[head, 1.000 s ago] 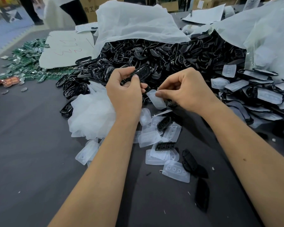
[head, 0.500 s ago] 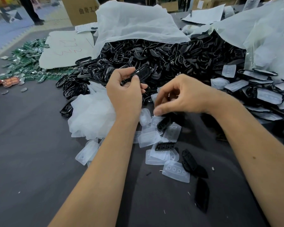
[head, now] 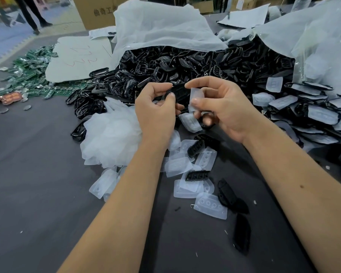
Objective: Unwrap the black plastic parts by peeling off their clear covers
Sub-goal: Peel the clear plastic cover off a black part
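- Black plastic parts [head: 185, 64], heaped at 12 o'clock: glossy.
- Clear covers [head: 210, 207]: frosted, translucent plastic.
- Desk [head: 34, 194]: matt dark grey.
- Box [head: 95, 12]: brown cardboard.

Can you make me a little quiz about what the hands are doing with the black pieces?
1. True or false: the left hand grips a black part.
2. What does the right hand pinch? A) a green board B) a clear cover C) a box
3. Fill in: the peeled covers lie on the dark ____.

Key: 1 true; 2 B; 3 table.
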